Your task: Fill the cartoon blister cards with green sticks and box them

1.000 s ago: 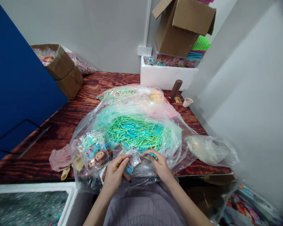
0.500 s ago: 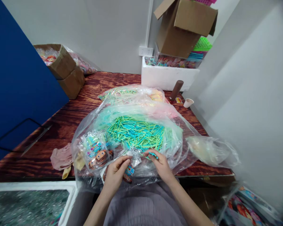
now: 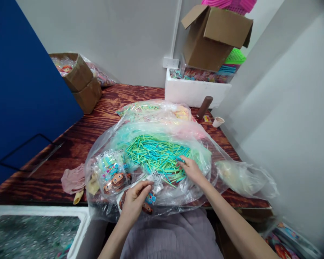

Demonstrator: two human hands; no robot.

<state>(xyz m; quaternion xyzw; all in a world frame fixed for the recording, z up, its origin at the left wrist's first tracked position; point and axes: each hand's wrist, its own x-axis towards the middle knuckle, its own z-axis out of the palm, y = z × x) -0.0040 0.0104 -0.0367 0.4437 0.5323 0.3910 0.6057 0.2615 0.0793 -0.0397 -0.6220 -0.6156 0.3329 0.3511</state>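
Note:
My left hand (image 3: 136, 198) is closed in a pinch at a clear plastic packet (image 3: 150, 198) with a brown cartoon figure and blue lettering; the hand covers part of it. My right hand (image 3: 191, 170) reaches over the right side of a loose heap of thin green and blue sticks (image 3: 153, 153). Its fingers are pinched on some blue sticks, mostly hidden. The heap lies in a large clear plastic bag (image 3: 178, 126) spread across the table. Left of the heap lie filled packets (image 3: 113, 174) with brown cartoon faces.
A pink cloth (image 3: 72, 178) lies left of the bag, a crumpled plastic bag (image 3: 239, 178) to its right. Behind stand a white foam box (image 3: 194, 91), a brown cylinder (image 3: 204, 107) and a paper cup (image 3: 218, 122). Another foam box (image 3: 83, 219) is at lower left.
My right hand has moved away from my left hand, up and right onto the stick heap. My left hand stays at the packet. The view has shifted slightly.

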